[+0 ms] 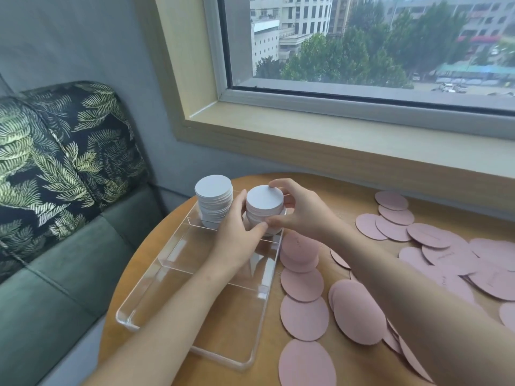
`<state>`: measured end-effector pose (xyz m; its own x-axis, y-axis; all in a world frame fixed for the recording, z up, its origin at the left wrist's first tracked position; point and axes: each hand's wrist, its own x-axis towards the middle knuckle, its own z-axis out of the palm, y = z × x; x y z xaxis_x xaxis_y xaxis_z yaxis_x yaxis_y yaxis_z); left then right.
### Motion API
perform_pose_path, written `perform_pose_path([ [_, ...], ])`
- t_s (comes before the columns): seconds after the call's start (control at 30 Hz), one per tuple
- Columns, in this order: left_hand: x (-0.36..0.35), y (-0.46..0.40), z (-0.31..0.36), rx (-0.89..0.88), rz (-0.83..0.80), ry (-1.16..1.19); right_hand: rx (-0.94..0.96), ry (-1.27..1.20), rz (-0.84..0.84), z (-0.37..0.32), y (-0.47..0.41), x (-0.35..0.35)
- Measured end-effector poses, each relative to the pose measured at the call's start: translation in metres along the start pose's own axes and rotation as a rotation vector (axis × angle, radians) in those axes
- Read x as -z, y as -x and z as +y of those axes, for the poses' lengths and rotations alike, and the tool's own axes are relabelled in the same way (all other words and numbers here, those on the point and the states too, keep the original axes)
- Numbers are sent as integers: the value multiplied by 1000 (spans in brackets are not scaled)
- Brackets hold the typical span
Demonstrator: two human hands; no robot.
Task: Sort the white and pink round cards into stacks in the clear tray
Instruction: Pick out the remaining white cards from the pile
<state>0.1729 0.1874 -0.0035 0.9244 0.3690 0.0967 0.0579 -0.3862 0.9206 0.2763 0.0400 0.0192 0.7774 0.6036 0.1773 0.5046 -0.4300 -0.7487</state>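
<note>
A clear tray (145, 316) with dividers lies on the round wooden table (345, 190). In its far left compartment stands a tall stack of white round cards (214, 200). A second white stack (264, 203) stands in the far right compartment. My left hand (237, 232) grips this stack from the left and front. My right hand (295, 210) grips it from the right, fingers curled over its far rim. Several pink round cards (303, 316) lie loose on the table right of the tray, with more pink cards (434, 238) spread further right.
A grey-green sofa (55, 288) with a leaf-patterned cushion (64, 151) stands left of the table. The window sill (334, 129) and wall run close behind the table's far edge. The tray's near compartments hold nothing.
</note>
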Motion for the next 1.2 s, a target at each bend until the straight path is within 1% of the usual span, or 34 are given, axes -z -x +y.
perform_pose_path([
  [0.33,-4,3,3,-5,-50,-19,-9,60,43,1,2,-11],
  [0.5,-4,7,8,-8,-67,-18,-39,55,-1,1,3,-14],
  [0.63,-5,6,8,-22,-40,-58,-18,84,-39,3,5,-8],
  [0.73,-6,7,9,-21,-13,-71,-5,107,5,4,5,-7],
  [0.97,-5,6,8,-37,-12,-105,-80,-15,35,2,4,-6],
  [1.2,-5,4,6,-30,-5,-89,-87,-23,42,2,3,-8],
])
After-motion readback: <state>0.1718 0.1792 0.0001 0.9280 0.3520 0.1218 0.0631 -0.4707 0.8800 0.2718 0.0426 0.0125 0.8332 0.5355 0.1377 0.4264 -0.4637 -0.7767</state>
